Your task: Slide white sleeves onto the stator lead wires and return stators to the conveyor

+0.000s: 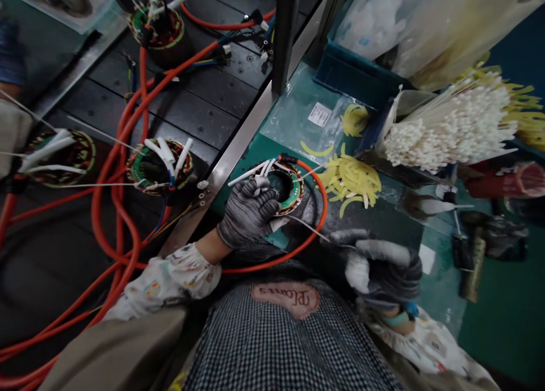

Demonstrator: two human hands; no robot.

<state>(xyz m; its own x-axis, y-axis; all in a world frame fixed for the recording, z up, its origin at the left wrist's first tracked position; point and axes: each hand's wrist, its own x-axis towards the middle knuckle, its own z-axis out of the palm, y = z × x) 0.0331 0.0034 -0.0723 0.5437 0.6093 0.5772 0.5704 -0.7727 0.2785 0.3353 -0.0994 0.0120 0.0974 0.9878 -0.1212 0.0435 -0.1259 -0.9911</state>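
A round motor stator (284,188) with copper windings and white sleeved leads lies on the green bench in front of me. An orange cable (320,209) loops around it. My left hand (247,211), in a grey glove, is closed over the stator's near left rim. My right hand (378,266), also gloved, is pinched on a thin white tie strip (306,226) that runs from the stator toward my fingers.
Loose yellow sleeve pieces (351,179) lie right of the stator. A bundle of white cable ties (451,124) sits in a bin at the right. Several other stators (159,167) with orange cables (121,209) rest on the dark conveyor at left. A black post (285,33) stands behind.
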